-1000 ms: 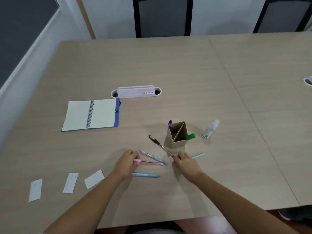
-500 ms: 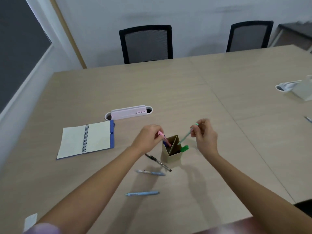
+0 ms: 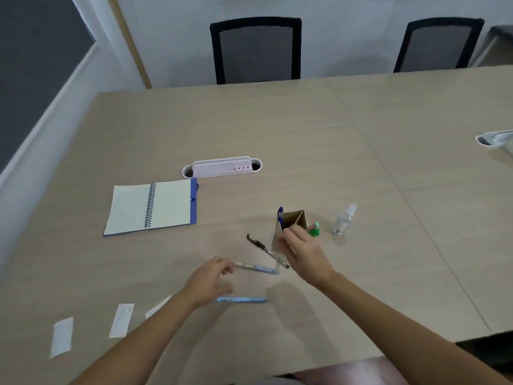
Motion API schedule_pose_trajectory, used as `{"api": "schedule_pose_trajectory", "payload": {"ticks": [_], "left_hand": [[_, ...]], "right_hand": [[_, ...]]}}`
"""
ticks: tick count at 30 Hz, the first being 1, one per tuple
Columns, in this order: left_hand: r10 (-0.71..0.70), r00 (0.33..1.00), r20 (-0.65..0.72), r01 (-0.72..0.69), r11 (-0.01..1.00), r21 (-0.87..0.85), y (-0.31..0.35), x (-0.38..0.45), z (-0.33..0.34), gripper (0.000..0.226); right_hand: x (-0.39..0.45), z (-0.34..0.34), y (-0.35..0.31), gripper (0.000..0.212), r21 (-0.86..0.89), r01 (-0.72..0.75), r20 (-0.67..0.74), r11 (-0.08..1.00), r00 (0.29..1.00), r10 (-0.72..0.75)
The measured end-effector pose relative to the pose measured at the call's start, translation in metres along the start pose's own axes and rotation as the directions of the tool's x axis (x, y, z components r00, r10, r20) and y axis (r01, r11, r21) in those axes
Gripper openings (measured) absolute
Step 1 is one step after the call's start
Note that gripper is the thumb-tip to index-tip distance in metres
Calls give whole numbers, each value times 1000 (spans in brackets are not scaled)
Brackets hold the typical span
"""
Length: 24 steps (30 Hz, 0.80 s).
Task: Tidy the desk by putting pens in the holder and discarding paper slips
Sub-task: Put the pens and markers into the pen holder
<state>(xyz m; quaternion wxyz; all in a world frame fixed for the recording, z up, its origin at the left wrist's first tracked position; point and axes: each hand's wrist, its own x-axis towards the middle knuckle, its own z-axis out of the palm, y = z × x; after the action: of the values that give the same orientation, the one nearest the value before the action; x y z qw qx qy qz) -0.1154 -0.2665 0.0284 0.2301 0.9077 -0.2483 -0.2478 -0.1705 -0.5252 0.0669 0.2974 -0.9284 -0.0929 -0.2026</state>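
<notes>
The brown cardboard pen holder [image 3: 294, 219] stands mid-table with a dark blue pen [image 3: 280, 214] sticking out of it and a green marker [image 3: 314, 229] at its right side. My right hand [image 3: 304, 252] hovers just in front of the holder, fingers curled at its front wall, over the lower part of a black pen [image 3: 256, 242] lying on the table. My left hand [image 3: 211, 282] is blurred, fingers apart, its fingertips at the left end of a grey-blue pen [image 3: 258, 268]. A light blue pen [image 3: 241, 300] lies below it. Three white paper slips [image 3: 62, 336] [image 3: 122, 319] [image 3: 158, 309] lie at the front left.
An open spiral notebook [image 3: 152, 207] lies left of centre, with a pink desk organiser [image 3: 222, 168] behind it. A small clear spray bottle [image 3: 342, 220] stands right of the holder. Two black chairs [image 3: 256, 48] stand beyond the table's far edge. The table's front edge [image 3: 361, 359] is near me.
Both hands have left the holder and come down toward the table. The pink and mint pens they held are no longer in them. The camera tilted back down.
</notes>
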Motion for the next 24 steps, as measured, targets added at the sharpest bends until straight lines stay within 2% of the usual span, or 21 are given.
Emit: {"api": "schedule_pose_trajectory", "payload": {"ticks": [1,3,5,7,9,12,15,16,18,21,22,24], "left_hand": [[-67,995,77,64,997,45,-12,-12,10,39],[-158,980,119,148,985,85,-25,-30,27,36],[-185,980,67,181,981,68,-29,-40,38,27],[-187,982,34,183,980,83,-30,-47,44,23],[-202,979,16,199,975,100,-32,-54,41,21],[-189,981,-38,191,979,72,-33,-66,16,23],[-142,967,-213,146,989,3,-27,-70,-29,17],[-125,953,-276,124,992,-21,-20,-66,-46,14],[-63,923,-379,57,998,-27,2,-52,-81,12],[95,877,-472,-84,996,44,47,-14,-121,11],[146,867,-477,-131,989,65,63,1,-128,11],[219,873,-436,-198,976,95,94,29,-134,14]], "right_hand": [[-1,16,-7,12,-16,-1,178,1000,984,4],[-1,50,-11,16,-78,-140,452,987,878,160],[4,76,-11,24,-179,-231,581,956,760,292],[6,95,-11,31,-311,-185,626,932,698,347],[5,109,-9,35,-397,-117,643,910,672,367],[-4,120,-5,34,-448,-20,654,894,674,343],[-14,107,-6,33,-445,43,665,895,685,298],[-15,96,-8,28,-398,2,648,917,708,280],[-17,66,-11,14,-198,-159,539,967,806,243],[-7,7,-14,15,121,-224,243,967,951,190],[-1,-14,-13,21,220,-220,127,950,972,196],[16,-49,-3,31,335,-243,-73,910,957,282]]}}
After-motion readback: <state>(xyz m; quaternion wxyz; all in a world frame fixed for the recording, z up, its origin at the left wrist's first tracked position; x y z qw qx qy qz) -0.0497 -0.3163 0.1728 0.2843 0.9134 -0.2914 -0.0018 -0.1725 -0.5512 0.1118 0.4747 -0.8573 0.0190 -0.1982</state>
